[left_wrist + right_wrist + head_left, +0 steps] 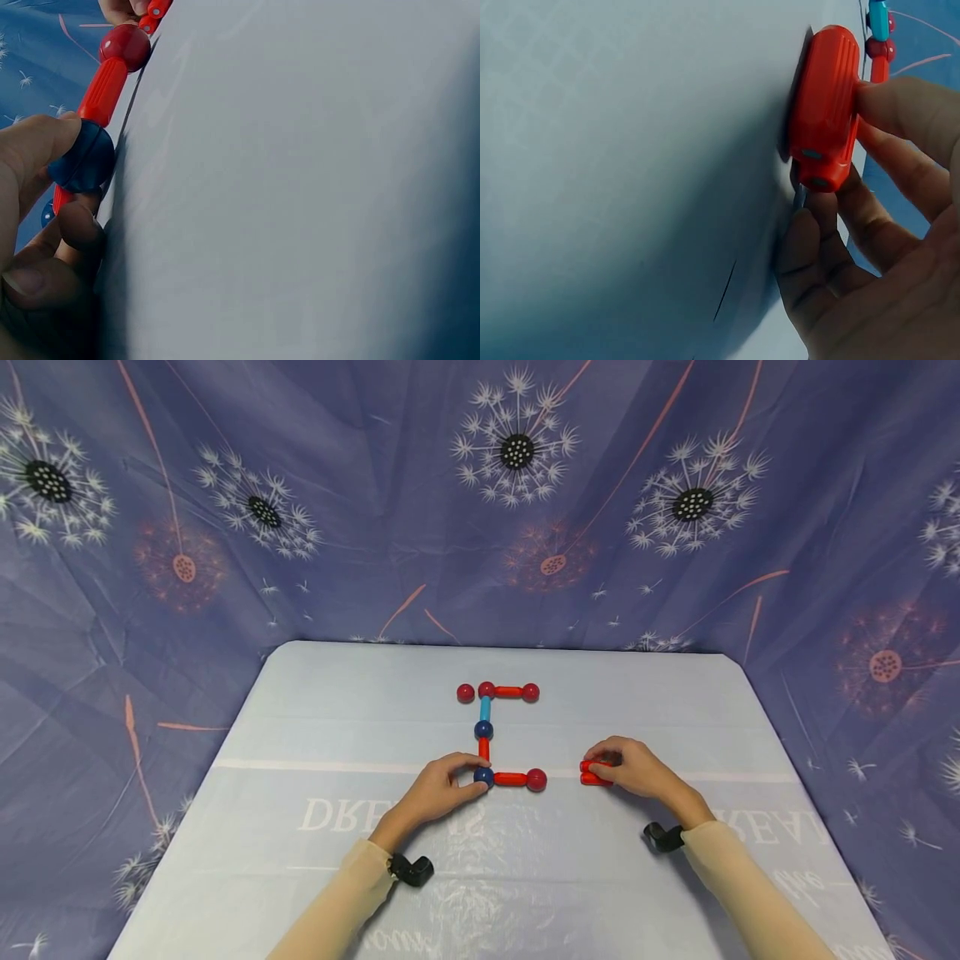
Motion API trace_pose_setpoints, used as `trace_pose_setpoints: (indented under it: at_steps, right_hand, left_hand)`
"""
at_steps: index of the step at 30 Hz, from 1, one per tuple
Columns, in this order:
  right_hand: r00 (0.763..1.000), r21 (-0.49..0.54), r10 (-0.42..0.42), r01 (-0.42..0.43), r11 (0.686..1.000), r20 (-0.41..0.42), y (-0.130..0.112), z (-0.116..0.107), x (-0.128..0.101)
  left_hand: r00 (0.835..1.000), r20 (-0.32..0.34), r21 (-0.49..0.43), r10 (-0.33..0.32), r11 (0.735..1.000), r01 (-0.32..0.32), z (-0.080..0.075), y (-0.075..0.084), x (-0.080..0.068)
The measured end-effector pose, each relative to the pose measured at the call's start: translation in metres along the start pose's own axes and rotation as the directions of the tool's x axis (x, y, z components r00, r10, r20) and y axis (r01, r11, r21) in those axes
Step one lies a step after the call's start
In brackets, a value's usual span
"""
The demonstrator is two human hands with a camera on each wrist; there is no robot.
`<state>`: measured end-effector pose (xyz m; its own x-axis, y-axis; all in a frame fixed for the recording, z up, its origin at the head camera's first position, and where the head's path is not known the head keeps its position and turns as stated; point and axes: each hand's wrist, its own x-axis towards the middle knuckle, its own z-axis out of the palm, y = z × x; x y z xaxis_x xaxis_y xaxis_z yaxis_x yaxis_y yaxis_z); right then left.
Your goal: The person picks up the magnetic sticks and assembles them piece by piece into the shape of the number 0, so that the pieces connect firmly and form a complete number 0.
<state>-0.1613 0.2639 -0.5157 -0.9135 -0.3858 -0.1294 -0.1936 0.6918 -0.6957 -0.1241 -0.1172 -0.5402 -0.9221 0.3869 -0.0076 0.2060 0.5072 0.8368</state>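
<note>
A figure of balls and ribbed rods lies on the white table. My left hand point(441, 789) pinches its lower blue ball point(85, 159) between thumb and fingers. From that ball a red rod point(511, 779) runs right to a red ball point(536, 779). Another red rod point(483, 749) leads up to the upper blue ball point(483, 730), followed by a light blue rod point(485, 708) and a red ball point(487, 690). Off to the right, my right hand point(637, 768) pinches two red rods point(826, 97) side by side, low over the table.
At the figure's far end, a red rod point(508, 692) joins the corner to another red ball point(531, 692). One loose red ball point(465, 693) sits just left of that corner. A dandelion-patterned cloth point(405, 527) hangs behind the table point(645, 693).
</note>
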Motion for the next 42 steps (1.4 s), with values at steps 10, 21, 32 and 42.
trace_pose_setpoints:
  at_steps: [10,21,32,42]
  right_hand:
    - [1.0,-0.029,-0.011,0.012,1.0,0.023,-0.001,-0.005,0.005]
    - [0.998,0.038,-0.031,0.033,0.999,-0.058,-0.007,-0.005,0.014]
    - [0.993,0.104,-0.072,0.082,0.991,-0.091,-0.02,0.004,0.024]
    - [0.988,0.194,-0.078,0.102,0.976,-0.131,-0.031,0.023,0.028]
  left_hand:
    - [1.0,0.006,0.015,0.011,1.0,-0.011,0.0,-0.001,0.002]
    - [1.0,0.005,0.008,0.0,1.0,0.0,-0.001,0.0,0.003]
    - [1.0,-0.005,-0.019,-0.005,1.0,0.005,-0.002,0.002,0.003]
    - [1.0,0.004,-0.011,-0.029,1.0,0.029,0.0,-0.002,0.0]
